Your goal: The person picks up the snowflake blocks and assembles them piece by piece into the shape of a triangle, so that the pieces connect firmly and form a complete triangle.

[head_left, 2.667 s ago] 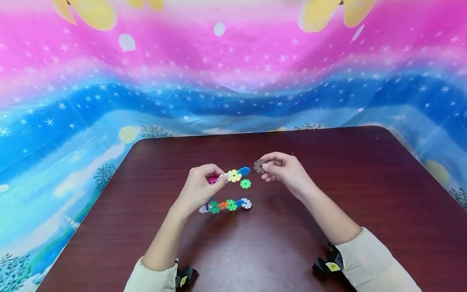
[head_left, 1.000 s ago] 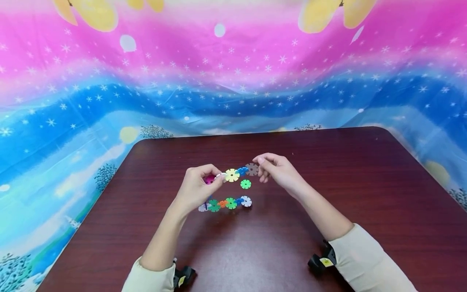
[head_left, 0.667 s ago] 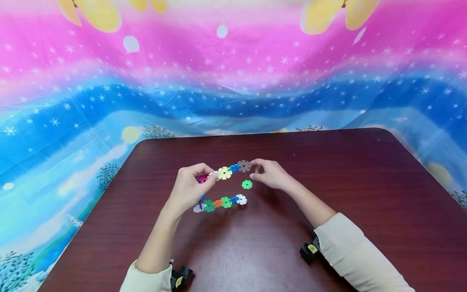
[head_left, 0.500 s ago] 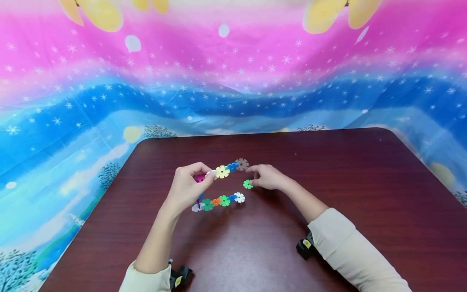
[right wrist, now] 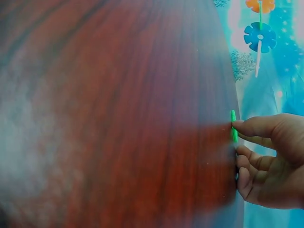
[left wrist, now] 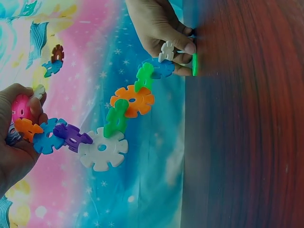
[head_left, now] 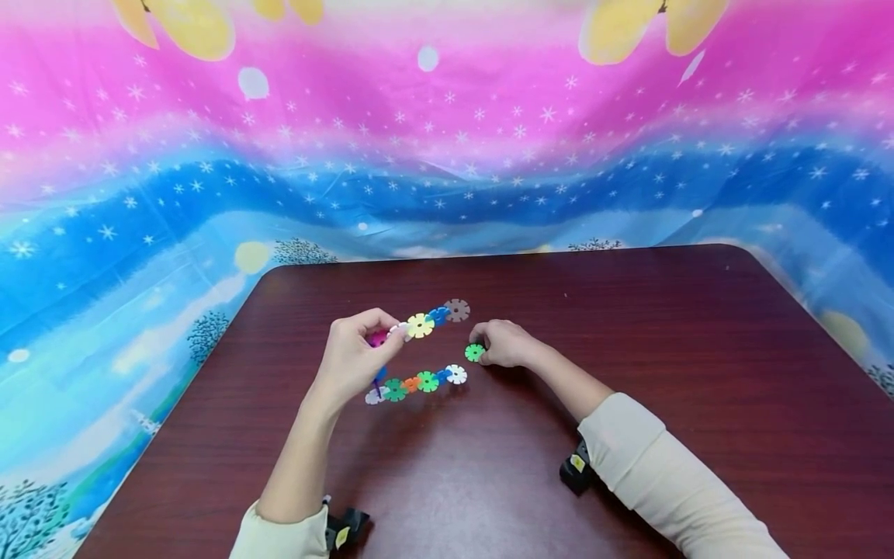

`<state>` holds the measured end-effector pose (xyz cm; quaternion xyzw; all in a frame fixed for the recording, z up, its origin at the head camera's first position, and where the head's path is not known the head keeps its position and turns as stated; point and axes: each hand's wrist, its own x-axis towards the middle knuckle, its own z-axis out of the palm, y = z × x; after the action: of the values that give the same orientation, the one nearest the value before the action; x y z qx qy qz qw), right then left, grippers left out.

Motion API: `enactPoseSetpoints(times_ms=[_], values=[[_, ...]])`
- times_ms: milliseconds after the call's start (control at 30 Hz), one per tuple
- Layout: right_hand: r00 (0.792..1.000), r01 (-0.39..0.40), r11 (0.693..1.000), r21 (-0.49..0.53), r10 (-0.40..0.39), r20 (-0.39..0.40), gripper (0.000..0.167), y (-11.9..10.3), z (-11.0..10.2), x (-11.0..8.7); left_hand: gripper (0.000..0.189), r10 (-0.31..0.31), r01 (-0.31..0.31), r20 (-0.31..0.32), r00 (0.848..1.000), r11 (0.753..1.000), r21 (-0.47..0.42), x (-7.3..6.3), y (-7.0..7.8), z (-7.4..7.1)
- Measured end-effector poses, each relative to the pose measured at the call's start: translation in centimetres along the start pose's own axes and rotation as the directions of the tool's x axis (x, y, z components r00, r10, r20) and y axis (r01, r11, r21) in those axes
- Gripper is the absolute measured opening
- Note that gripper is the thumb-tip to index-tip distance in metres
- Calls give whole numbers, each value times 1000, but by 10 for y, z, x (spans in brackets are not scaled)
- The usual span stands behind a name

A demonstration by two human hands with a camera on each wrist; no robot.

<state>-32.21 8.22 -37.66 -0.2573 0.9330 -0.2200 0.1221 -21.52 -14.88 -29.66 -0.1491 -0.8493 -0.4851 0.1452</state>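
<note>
In the head view my left hand (head_left: 352,353) pinches a chain of linked plastic snowflake discs near its magenta disc (head_left: 378,338). The upper run carries a yellow disc (head_left: 421,325), a blue disc (head_left: 438,315) and a brown disc (head_left: 457,310) at its end. The lower run ends in a white disc (head_left: 457,374). My right hand (head_left: 508,344) is low at the tabletop, thumb and curled fingers on a loose green snowflake disc (head_left: 474,352). In the right wrist view the thumb touches this green disc (right wrist: 233,126) edge-on.
A dark reddish-brown table (head_left: 475,481) lies beneath both hands. Behind it hangs a pink and blue patterned cloth (head_left: 447,178). Black wrist devices show at the left cuff (head_left: 345,529) and the right cuff (head_left: 576,468).
The brown disc, earlier in my right hand, now sits on the chain's upper end. My right hand has let go of it and lowered to the green disc. The chain has shifted left.
</note>
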Motion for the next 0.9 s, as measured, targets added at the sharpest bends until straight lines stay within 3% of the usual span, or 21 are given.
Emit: enactPoseSetpoints(times_ms=[500,700,900], values=[[999,-5,999,52,7,-36,22,4,-3,-3,13,-9,9,17,1000,1000,8,1,-3,4],[995,29,981,192,-11,-95,14,6,-9,-15,11,-24,23,31,999,1000,16,0,-1,5],[974,108,928,356,-26,-226,12,-2,-26,-38,11,-34,33,36,999,999,19,0,0,6]])
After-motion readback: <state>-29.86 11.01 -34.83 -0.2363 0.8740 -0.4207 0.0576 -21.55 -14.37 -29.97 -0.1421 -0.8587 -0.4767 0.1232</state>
